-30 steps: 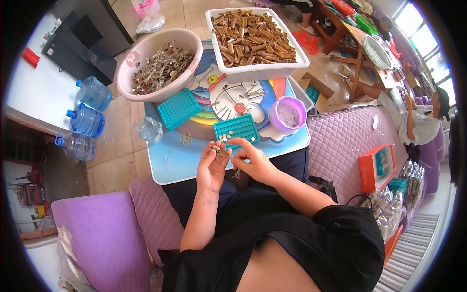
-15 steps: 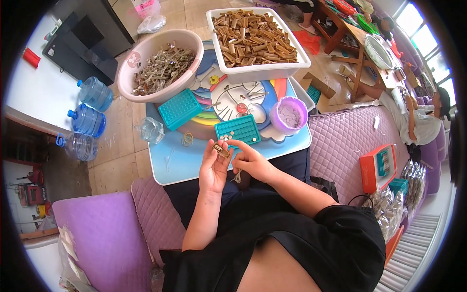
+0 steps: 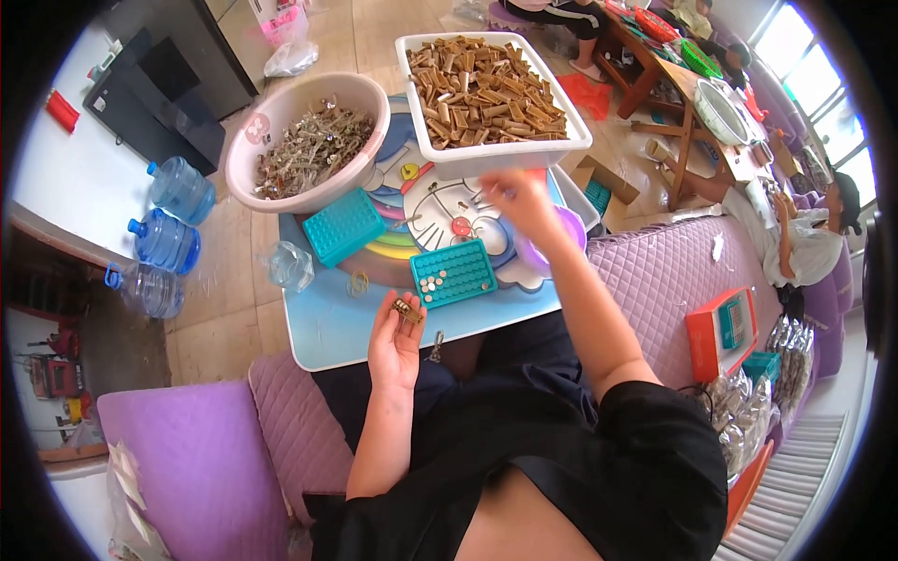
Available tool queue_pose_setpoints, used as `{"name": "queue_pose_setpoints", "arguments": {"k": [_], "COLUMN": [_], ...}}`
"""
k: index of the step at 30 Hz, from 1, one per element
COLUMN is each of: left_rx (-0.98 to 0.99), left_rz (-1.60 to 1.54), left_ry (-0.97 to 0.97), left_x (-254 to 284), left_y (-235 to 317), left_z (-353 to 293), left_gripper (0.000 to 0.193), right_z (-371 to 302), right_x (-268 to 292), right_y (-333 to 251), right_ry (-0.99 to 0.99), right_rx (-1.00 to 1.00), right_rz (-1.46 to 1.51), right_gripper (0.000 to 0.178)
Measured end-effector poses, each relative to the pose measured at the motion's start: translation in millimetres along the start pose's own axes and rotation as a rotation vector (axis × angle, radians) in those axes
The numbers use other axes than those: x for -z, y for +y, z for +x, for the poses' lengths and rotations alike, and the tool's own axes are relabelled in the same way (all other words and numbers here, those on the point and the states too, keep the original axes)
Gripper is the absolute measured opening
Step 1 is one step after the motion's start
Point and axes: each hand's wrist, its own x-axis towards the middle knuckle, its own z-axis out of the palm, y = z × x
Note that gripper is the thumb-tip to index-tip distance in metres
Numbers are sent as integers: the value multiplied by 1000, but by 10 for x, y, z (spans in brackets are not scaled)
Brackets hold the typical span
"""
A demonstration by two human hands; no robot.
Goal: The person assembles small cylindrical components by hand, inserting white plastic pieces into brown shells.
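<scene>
My left hand is closed around a small brown piece with pale and dark bands, held up between thumb and fingers just short of the table edge. My right hand is stretched out over the far right of the table, in front of the white bin and partly over a purple bowl. Its fingers are blurred, so I cannot tell what they hold. Between the hands lies a teal pocketed tray with several small pale discs at its left. A thin silvery strand hangs near my lap.
Brown strips fill a white bin at the back. A pink basin holds a tangle of metallic bits. A second teal tray, a clear plastic cup and rubber bands lie left. Another person sits at far right.
My right hand has left the brown piece and reached forward and right toward the purple bowl. My left hand keeps the piece, slightly lower in view. The view has tilted a little.
</scene>
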Motion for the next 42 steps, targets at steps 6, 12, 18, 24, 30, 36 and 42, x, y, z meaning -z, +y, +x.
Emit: {"name": "queue_pose_setpoints", "arguments": {"k": [6,12,18,24,30,36,42], "left_rx": [-15,-2,27,85,73,68,76], "left_rz": [36,15,-2,36,47,63,34], "left_ry": [-23,-30,-78,-128,-113,-110,-145], "left_x": [-31,-48,-104,-246,-196,-176,-244], "left_y": [6,9,32,-61,-48,-29,-10], "left_z": [-39,-61,-28,40,1,-13,9], "left_gripper": [30,28,29,28,28,28,29], "right_z": [1250,1270,779,942,1176,905,-57], "right_x": [401,416,241,318,430,393,91], "right_y": [778,960,288,572,796,416,-398], "right_ry": [301,205,263,314,398,219,-442], "right_rx": [-94,-78,271,206,194,-23,121], "right_rz": [-495,-722,-429,-364,-397,-107,245], "right_gripper": [22,18,10,11,12,14,11]}}
